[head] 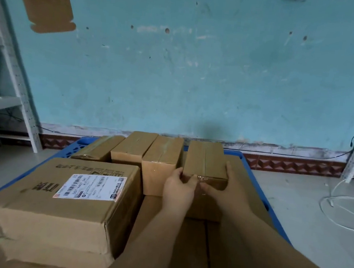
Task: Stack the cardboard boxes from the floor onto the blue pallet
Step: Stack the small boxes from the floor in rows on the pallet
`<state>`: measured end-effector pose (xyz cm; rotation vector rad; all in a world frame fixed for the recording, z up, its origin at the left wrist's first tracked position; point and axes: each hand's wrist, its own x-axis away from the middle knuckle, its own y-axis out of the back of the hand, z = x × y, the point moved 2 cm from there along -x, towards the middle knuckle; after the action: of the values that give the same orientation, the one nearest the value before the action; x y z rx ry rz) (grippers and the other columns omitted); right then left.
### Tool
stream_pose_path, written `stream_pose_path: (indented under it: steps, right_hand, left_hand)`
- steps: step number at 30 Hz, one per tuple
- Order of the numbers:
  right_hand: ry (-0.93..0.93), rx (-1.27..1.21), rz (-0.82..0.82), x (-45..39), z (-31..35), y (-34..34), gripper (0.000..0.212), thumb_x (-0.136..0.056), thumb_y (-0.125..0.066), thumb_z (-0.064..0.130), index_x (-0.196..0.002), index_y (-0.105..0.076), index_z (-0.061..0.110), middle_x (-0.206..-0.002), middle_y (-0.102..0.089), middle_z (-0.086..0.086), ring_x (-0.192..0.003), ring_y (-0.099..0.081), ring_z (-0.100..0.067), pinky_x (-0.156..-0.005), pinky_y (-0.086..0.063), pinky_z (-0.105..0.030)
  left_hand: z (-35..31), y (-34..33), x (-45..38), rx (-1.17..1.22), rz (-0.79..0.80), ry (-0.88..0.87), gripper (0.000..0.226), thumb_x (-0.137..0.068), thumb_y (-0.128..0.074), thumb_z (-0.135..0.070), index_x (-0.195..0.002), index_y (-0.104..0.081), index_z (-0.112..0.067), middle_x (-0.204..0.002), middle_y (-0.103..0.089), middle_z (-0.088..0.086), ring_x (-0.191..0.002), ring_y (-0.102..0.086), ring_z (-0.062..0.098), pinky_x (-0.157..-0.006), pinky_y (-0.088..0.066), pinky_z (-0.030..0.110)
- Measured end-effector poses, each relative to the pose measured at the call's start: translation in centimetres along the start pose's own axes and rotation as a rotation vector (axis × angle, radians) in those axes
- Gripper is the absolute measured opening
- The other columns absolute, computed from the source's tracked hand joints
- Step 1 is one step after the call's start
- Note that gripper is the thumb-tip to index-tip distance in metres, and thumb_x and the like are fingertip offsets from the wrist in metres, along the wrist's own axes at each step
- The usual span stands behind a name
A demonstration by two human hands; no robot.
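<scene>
Head view: your two hands hold a small taped cardboard box (206,160) at the far right of the box row on the blue pallet (259,185). Your left hand (178,188) wraps the box's near left corner, fingers curled onto its front face; your right hand (227,186) clasps the near right edge, thumb up along the side and fingers across the front. Both hands are closed on this box. Whether its underside rests fully on the cardboard below cannot be told, since your hands and forearms cover that part.

Just left of it stand three similar boxes: one tall and upright (160,164), touching or nearly touching the held box, then another (133,147), then a lower, tilted one (98,146). Nearer to you, on the left, a large carton with a white shipping label (68,199) lies on top of another flat carton (52,253).

Behind the pallet rises a turquoise wall (199,71) bearing a brown cardboard patch (47,7). Metal shelving (6,74) stands at the left, and a white cable (342,206) lies coiled on the floor at the right.
</scene>
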<state>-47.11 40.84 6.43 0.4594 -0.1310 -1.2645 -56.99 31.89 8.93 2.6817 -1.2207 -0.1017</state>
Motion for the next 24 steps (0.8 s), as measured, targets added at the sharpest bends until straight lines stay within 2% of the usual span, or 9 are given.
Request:
stream_pose_path:
  steps: [2, 4, 7, 8, 10, 13, 17, 21, 24]
  right_hand:
    - [-0.024, 0.070, -0.020, -1.7, 0.4, -0.9, 0.091, -0.074, -0.072, 0.036, -0.145, -0.015, 0.030, -0.143, -0.043, -0.001, -0.126, -0.044, -0.025, -0.098, -0.043, -0.045]
    - [-0.036, 0.220, -0.027, -2.6, 1.0, -1.9, 0.084, -0.079, -0.067, 0.035, -0.145, -0.016, 0.025, -0.143, -0.042, -0.005, -0.126, -0.044, -0.027, -0.099, -0.043, -0.049]
    - [0.105, 0.452, -0.139, -2.1, 3.1, -3.3, 0.087, -0.081, -0.063, 0.036, -0.147, -0.008, 0.018, -0.156, -0.013, -0.007, -0.142, -0.014, -0.028, -0.112, -0.022, -0.051]
    - [0.206, 0.417, -0.187, -1.5, 4.2, -3.7, 0.087, -0.081, -0.064, 0.034, -0.147, -0.009, 0.018, -0.157, -0.009, -0.006, -0.143, -0.006, -0.026, -0.114, -0.016, -0.049]
    - [0.417, 0.219, -0.181, 0.4, 6.8, -4.9, 0.080, -0.080, -0.065, 0.025, -0.145, -0.018, 0.025, -0.156, -0.012, 0.001, -0.143, -0.004, -0.017, -0.116, -0.013, -0.041]
    - [0.560, -0.136, -0.051, 3.9, 10.7, -7.2, 0.070, -0.081, -0.061, 0.015, -0.141, -0.029, 0.031, -0.150, -0.029, 0.010, -0.136, -0.021, 0.000, -0.112, -0.020, -0.025]
    - [0.532, -0.483, 0.158, 9.2, 15.4, -12.4, 0.063, -0.080, -0.065, 0.015, -0.134, -0.037, 0.030, -0.131, -0.041, 0.018, -0.123, -0.041, 0.001, -0.100, -0.035, -0.018]
    - [0.554, -0.577, 0.452, 17.8, 19.0, -21.3, 0.068, -0.076, -0.072, 0.012, -0.135, -0.038, 0.022, -0.130, -0.043, 0.011, -0.117, -0.048, -0.004, -0.095, -0.041, -0.020]
    - [0.552, -0.502, 0.751, 27.1, 20.1, -28.1, 0.075, -0.073, -0.075, 0.018, -0.137, -0.035, 0.026, -0.130, -0.042, 0.016, -0.118, -0.045, -0.002, -0.094, -0.040, -0.022]
  left_hand:
    - [0.3, 0.3, -0.5, 0.031, -0.001, 0.016, 0.051, -0.090, -0.054, -0.030, -0.138, -0.042, -0.018, -0.136, -0.052, 0.001, -0.124, -0.048, 0.019, -0.092, -0.041, 0.025]
    - [0.5, 0.7, -0.6, 0.072, 0.008, 0.032, 0.049, -0.091, -0.051, -0.034, -0.138, -0.042, -0.019, -0.137, -0.050, 0.001, -0.126, -0.045, 0.018, -0.094, -0.036, 0.025]
    - [0.4, 2.0, -0.4, 0.139, -0.013, 0.009, 0.033, -0.091, -0.052, -0.031, -0.122, -0.054, -0.019, -0.127, -0.057, 0.002, -0.122, -0.050, 0.021, -0.105, -0.039, 0.033]
    - [0.1, 2.6, -0.2, 0.175, -0.031, -0.005, 0.025, -0.090, -0.054, -0.028, -0.114, -0.056, -0.020, -0.117, -0.060, 0.001, -0.119, -0.053, 0.022, -0.105, -0.042, 0.039]
    - [-0.8, 4.2, 0.5, 0.236, -0.089, -0.089, 0.028, -0.088, -0.056, -0.024, -0.117, -0.055, -0.020, -0.106, -0.059, -0.004, -0.115, -0.055, 0.021, -0.102, -0.044, 0.043]
    - [-2.5, 8.6, 2.2, 0.335, -0.177, -0.266, 0.032, -0.087, -0.057, -0.018, -0.118, -0.054, -0.024, -0.109, -0.058, -0.003, -0.114, -0.057, 0.023, -0.103, -0.044, 0.044]
    - [-2.0, 19.4, 5.4, 0.306, -0.454, -0.373, 0.026, -0.086, -0.057, -0.009, -0.109, -0.053, -0.022, -0.102, -0.055, 0.000, -0.108, -0.055, 0.021, -0.102, -0.041, 0.046]
    - [2.1, 33.0, 12.5, 0.152, -0.775, -0.330, 0.030, -0.086, -0.056, -0.008, -0.114, -0.053, -0.018, -0.107, -0.057, 0.003, -0.102, -0.054, 0.015, -0.096, -0.044, 0.038]
    - [7.0, 42.1, 21.0, 0.024, -0.998, -0.201, 0.036, -0.087, -0.056, -0.009, -0.123, -0.053, -0.013, -0.111, -0.056, 0.004, -0.097, -0.053, 0.012, -0.083, -0.042, 0.026]
